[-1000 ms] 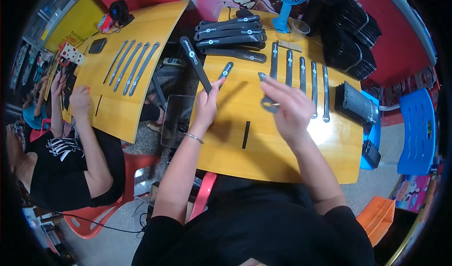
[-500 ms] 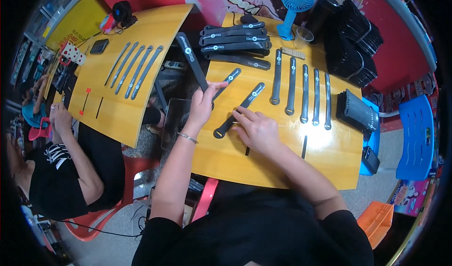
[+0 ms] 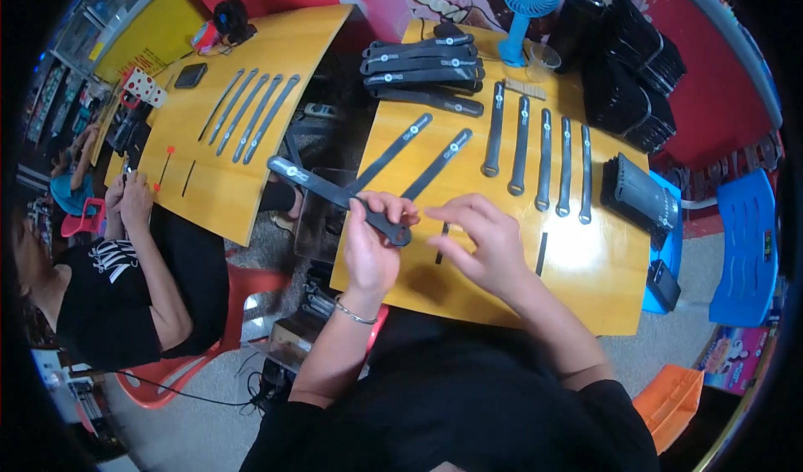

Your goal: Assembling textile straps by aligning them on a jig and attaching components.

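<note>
My left hand (image 3: 376, 242) is closed around a black strap (image 3: 314, 186) with pale print near one end and a slot in the other. The strap slants over the near left table edge, its slotted end poking out by my fingers. My right hand (image 3: 485, 246) hovers just right of it, fingers apart, holding nothing. Two similar straps, a left strap (image 3: 393, 152) and a right strap (image 3: 439, 163), lie beyond my left hand, which hides the right one's lower end. Further right, several slotted straps (image 3: 520, 146) lie side by side on the yellow table (image 3: 493, 301).
Bundled straps (image 3: 422, 66) are stacked at the back, near a blue fan (image 3: 529, 4) and a clear cup (image 3: 544, 61). Black packs (image 3: 631, 96) stand back right; another bundle (image 3: 640, 196) sits at the right edge. A co-worker (image 3: 125, 288) sits left at another table (image 3: 230, 192).
My left hand has come lower and nearer, swinging its strap from upright to a leftward slant. My right hand has lifted off the strap on the table and moved right.
</note>
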The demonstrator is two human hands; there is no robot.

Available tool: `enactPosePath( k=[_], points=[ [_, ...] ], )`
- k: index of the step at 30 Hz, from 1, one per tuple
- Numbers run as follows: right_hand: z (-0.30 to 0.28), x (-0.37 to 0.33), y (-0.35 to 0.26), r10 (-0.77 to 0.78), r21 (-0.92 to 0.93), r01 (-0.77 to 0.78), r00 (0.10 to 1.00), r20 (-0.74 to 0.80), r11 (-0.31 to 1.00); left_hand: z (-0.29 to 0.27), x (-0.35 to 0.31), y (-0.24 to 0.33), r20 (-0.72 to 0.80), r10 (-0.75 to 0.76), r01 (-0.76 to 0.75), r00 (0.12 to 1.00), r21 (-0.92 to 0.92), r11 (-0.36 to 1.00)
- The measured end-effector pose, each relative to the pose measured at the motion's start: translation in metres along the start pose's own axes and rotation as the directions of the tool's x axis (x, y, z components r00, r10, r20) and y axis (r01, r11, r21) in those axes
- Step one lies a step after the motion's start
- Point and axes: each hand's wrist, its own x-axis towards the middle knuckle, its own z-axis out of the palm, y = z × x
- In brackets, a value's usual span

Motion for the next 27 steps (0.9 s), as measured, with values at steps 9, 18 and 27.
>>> enactPosePath(
  k=[9, 18, 27],
  points=[
    [-0.021, -0.041, -0.021, -0.005, 0.047, 0.01, 0.993, -0.116, 0.999, 0.049, -0.033, -0.026, 0.161, -0.065, 0.056, 0.985, 0.061, 0.997],
    [-0.047, -0.065, -0.02, 0.121, 0.183, -0.081, 0.968, -0.22, 0.98, 0.056, -0.049, -0.031, 0.178, -0.111, 0.053, 0.978, 0.299, 0.953],
    [-0.058, -0.074, -0.033, 0.273, 0.045, -0.271, 0.96, -0.06, 0.962, 0.066, -0.048, -0.034, 0.191, -0.032, -0.039, 0.981, 0.359, 0.933]
  ],
)
